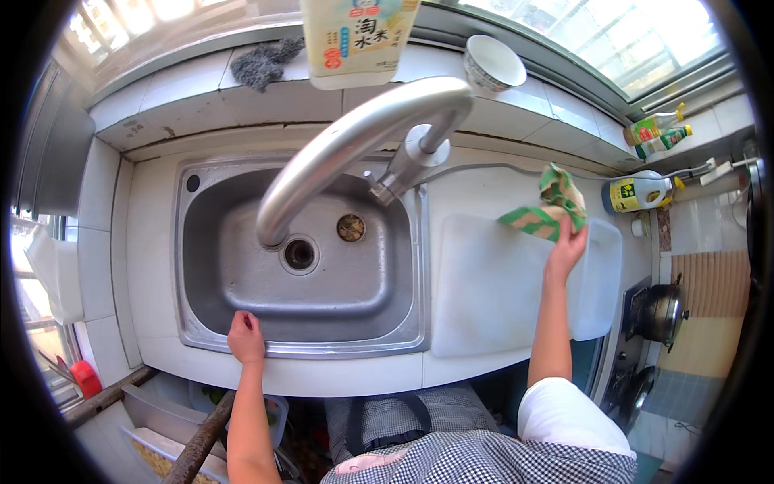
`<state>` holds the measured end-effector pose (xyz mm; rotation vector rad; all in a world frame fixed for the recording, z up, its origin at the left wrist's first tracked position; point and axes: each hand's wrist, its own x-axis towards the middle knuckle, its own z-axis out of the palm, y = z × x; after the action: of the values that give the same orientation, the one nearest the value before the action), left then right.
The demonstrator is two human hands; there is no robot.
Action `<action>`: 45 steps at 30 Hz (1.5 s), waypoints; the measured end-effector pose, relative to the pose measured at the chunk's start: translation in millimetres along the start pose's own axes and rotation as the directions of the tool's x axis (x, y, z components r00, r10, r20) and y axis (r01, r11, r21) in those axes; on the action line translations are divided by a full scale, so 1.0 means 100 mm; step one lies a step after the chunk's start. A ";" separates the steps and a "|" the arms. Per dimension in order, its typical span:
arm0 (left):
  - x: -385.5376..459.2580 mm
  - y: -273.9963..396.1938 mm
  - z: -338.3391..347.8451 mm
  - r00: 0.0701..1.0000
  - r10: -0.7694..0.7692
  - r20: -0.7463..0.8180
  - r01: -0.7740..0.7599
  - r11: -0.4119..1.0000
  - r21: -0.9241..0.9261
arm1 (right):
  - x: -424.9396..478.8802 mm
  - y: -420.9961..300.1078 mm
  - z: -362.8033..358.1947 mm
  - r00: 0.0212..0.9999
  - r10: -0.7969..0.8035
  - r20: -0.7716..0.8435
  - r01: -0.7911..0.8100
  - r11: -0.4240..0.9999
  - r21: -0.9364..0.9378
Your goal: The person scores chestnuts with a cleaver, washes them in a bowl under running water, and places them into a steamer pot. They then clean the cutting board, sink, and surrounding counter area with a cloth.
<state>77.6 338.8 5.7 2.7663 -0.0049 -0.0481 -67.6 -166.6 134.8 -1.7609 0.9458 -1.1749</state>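
Observation:
My right hand (569,245) grips a green-and-tan striped cloth (559,209) above the right side of the counter. Beneath it lies a translucent white cutting board (484,290), and a translucent plastic tray (598,284) sits just to its right. Loosely curled, my left hand (245,337) is over the front-left rim of the stainless steel sink (302,349); whether anything is between its fingers cannot be made out. Inside the sink are the open drain (300,255) and a small round strainer (351,228) holding food scraps. The curved metal faucet (357,145) arches over the basin.
A steel-wool scrubber (264,63), a large detergent bottle (361,42) with printing and a bowl (496,63) stand on the tiled ledge. At right are a blue-and-white jug (638,192), a grey cable (484,166) and a lidded pot (660,313). A rusty pipe (202,441) is at lower left.

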 end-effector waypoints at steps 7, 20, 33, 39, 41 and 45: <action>-0.27 0.90 0.07 0.887 0.450 0.102 -0.421 0.880 -0.219 | 0.43 -0.17 -0.24 0.945 -0.256 -0.201 0.247 0.966 -0.073; -1.63 2.29 0.63 0.257 0.814 0.522 -0.876 0.424 -0.229 | -0.67 0.70 1.49 0.732 0.031 0.681 0.230 0.929 -0.289; -2.05 2.34 0.68 0.266 0.821 0.505 -0.877 0.423 -0.227 | 0.16 1.40 0.93 0.976 0.071 0.206 0.057 0.828 -0.558; -1.97 2.32 0.62 0.293 0.821 0.489 -0.832 0.471 -0.292 | -0.80 -0.01 1.20 0.461 0.085 0.883 -0.309 0.948 0.070; -1.91 2.17 0.60 0.300 0.826 0.476 -0.827 0.474 -0.301 | -0.62 0.01 0.92 0.570 0.034 0.821 -0.295 0.941 0.166; -1.58 1.74 0.31 0.642 0.661 0.388 -0.604 0.748 -0.275 | -0.79 0.49 0.46 0.849 0.150 0.507 0.203 0.792 -0.575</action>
<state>-80.9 167.5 45.8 2.3961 -1.0674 -0.5053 -54.4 -106.1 51.9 -2.4500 1.0108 -0.3160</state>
